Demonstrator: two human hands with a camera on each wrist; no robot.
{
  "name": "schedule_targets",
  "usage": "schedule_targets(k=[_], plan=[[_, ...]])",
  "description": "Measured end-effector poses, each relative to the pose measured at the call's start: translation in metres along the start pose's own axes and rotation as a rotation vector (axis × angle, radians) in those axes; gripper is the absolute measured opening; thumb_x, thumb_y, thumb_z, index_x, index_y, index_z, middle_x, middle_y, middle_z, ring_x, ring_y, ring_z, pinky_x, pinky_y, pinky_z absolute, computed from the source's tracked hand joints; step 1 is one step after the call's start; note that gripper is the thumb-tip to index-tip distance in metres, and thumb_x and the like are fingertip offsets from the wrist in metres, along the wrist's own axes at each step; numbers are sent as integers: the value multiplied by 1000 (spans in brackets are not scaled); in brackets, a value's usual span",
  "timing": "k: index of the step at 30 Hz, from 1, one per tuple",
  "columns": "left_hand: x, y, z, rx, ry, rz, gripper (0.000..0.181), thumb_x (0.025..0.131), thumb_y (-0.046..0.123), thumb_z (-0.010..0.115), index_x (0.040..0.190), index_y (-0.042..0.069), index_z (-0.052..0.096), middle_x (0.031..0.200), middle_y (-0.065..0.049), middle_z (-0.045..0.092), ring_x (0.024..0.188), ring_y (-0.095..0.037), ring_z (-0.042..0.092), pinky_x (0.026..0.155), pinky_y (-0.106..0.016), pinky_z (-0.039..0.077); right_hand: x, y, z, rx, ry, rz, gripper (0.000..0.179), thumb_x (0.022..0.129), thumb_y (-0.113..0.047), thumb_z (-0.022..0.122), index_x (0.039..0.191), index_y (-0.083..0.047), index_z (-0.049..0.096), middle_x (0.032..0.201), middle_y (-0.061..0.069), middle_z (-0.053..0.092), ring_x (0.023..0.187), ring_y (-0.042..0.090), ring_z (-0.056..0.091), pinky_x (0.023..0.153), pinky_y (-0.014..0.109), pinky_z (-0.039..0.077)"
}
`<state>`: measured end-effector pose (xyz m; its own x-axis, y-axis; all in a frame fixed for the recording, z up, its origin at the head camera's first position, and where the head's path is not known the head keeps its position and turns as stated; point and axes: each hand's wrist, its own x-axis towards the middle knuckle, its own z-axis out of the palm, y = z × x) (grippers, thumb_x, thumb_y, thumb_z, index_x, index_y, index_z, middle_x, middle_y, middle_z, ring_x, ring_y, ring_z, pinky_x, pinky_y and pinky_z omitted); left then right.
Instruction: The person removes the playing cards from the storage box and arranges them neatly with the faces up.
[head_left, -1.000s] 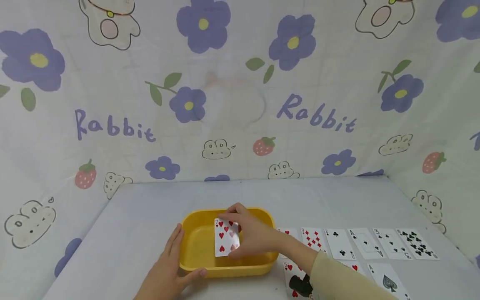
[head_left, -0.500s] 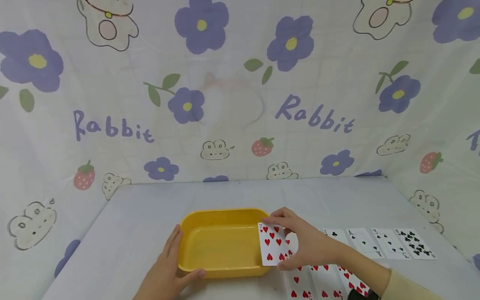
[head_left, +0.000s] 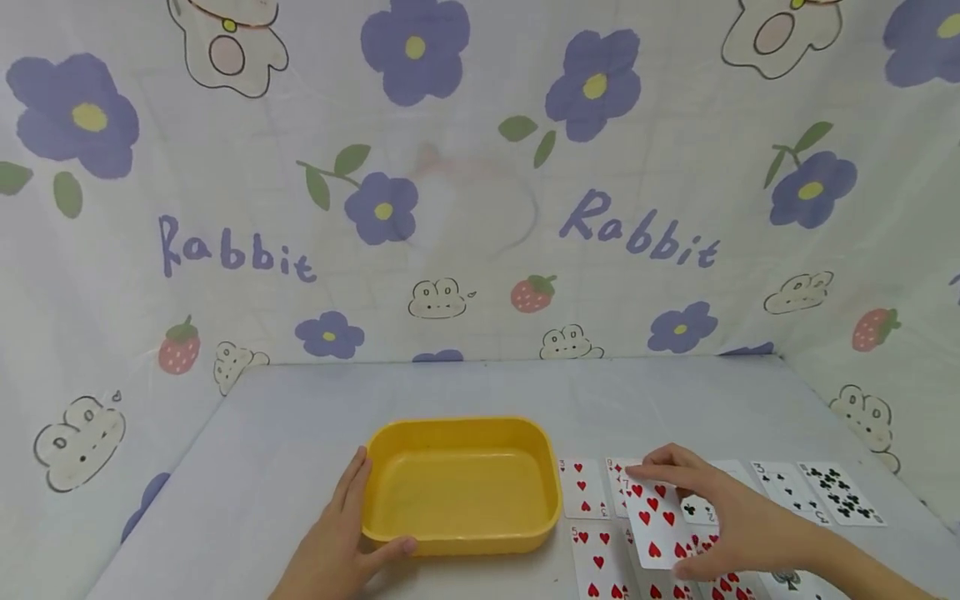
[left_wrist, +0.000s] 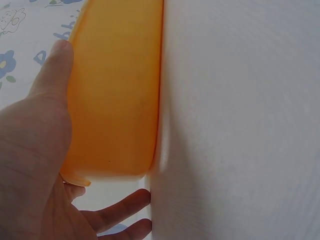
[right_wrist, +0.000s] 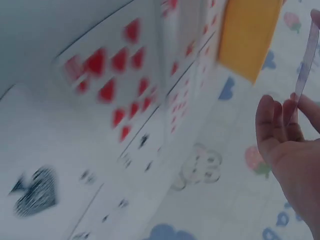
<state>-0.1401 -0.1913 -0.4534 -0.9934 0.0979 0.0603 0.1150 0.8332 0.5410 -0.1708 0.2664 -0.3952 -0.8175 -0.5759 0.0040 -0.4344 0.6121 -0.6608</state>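
Between the thumb and fingers of my right hand point(head_left: 750, 517), a seven of hearts playing card point(head_left: 657, 523) is pinched face-up above the laid-out cards. The same card shows edge-on in the right wrist view. My left hand point(head_left: 337, 529) rests against the left end of a yellow plastic tray point(head_left: 461, 543), with its thumb on the front wall and fairly straight fingers along the side. In the left wrist view the thumb point(left_wrist: 55, 70) touches the tray's wall point(left_wrist: 117, 90). No card shows inside the tray.
Right of the tray, cards lie face-up in two rows: a three of hearts point(head_left: 585, 489), a three of clubs point(head_left: 786, 492) and others behind; a five of hearts point(head_left: 597, 562) and an ace of spades point(head_left: 787, 581) in front. A printed cloth point(head_left: 480, 250) hangs behind the table.
My right hand has carried the seven of hearts from over the tray to the right, until it hangs over the rows of cards. The left hand and the tray have stayed in place.
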Motion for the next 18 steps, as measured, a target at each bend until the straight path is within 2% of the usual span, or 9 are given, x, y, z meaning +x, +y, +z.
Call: schedule_targets(k=[3, 6, 9, 13, 18], plan=[[1, 2, -1, 5, -3, -16, 124, 72, 79, 62, 159, 9, 7, 164, -3, -2, 142, -33, 27, 109, -54, 32, -11, 18, -9, -30, -12, -3, 80, 72, -42, 86, 143, -37, 50, 136, -2, 38, 111, 15, 48, 86, 39, 55], [1, 2, -1, 6, -7, -24, 125, 72, 79, 63, 159, 9, 7, 164, -3, -2, 143, -33, 26, 110, -53, 31, -20, 35, -19, -21, -36, -35, 78, 75, -37, 85, 144, -30, 50, 135, 0, 39, 112, 11, 48, 84, 36, 54], [2, 2, 0, 10, -9, -26, 125, 72, 79, 63, 159, 9, 7, 164, -3, -2, 142, -32, 26, 110, -53, 32, -30, 51, -27, -11, -59, -33, 78, 76, -33, 84, 145, -30, 50, 135, -1, 39, 110, 9, 49, 83, 33, 54], [2, 1, 1, 12, -8, -18, 125, 71, 80, 62, 159, 10, 7, 164, -3, -2, 142, -33, 26, 110, -53, 31, -46, 72, -39, -28, -66, 18, 78, 75, -30, 84, 145, -30, 49, 134, -2, 39, 106, 8, 51, 81, 31, 53], [2, 0, 3, 15, -7, -15, 127, 70, 82, 60, 159, 10, 5, 164, -3, -3, 142, -34, 26, 109, -53, 31, -64, 103, -54, -63, -27, 80, 84, 71, -27, 86, 146, -24, 48, 139, 9, 38, 102, 7, 53, 79, 27, 54]])
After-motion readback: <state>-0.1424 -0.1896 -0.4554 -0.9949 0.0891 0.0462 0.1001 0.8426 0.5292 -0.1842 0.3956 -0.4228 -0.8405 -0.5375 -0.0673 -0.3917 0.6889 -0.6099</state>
